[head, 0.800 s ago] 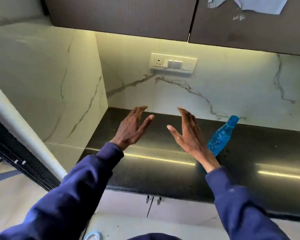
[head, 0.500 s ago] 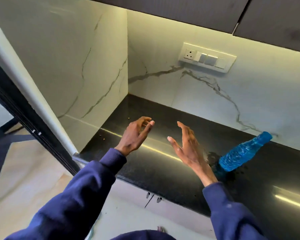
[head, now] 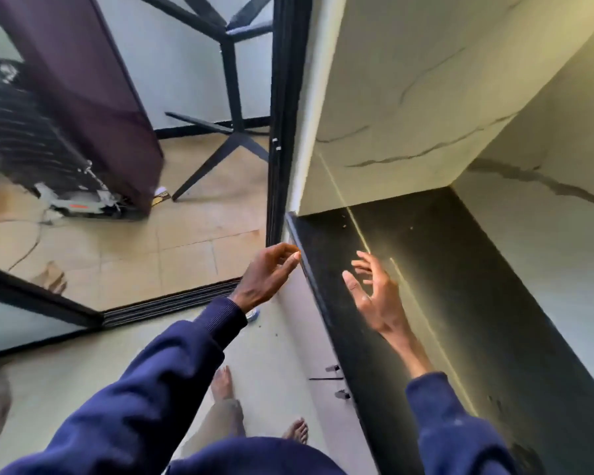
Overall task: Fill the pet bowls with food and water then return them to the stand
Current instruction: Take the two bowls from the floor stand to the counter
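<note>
My left hand (head: 266, 275) is raised in front of me, just left of the black countertop's (head: 460, 269) front edge, fingers loosely spread and holding nothing. My right hand (head: 374, 293) hovers above the countertop, palm turned inward, fingers apart and empty. Both arms are in dark blue sleeves. No pet bowl, stand or food is in view. A small pale-blue object (head: 252, 315) peeks out on the floor beside my left wrist; I cannot tell what it is.
A white marble side wall (head: 391, 97) and backsplash (head: 546, 217) enclose the countertop's far corner. A black sliding-door frame (head: 285, 114) stands left of it. Beyond lie a tiled floor (head: 151, 255), black table legs (head: 230, 132) and a dark maroon appliance (head: 83, 90). Bare feet (head: 223, 385) stand below.
The view has swung sharply left and down. The blue water bottle on the counter has left the frame. Both hands stay raised and empty, with the floor and doorway now showing.
</note>
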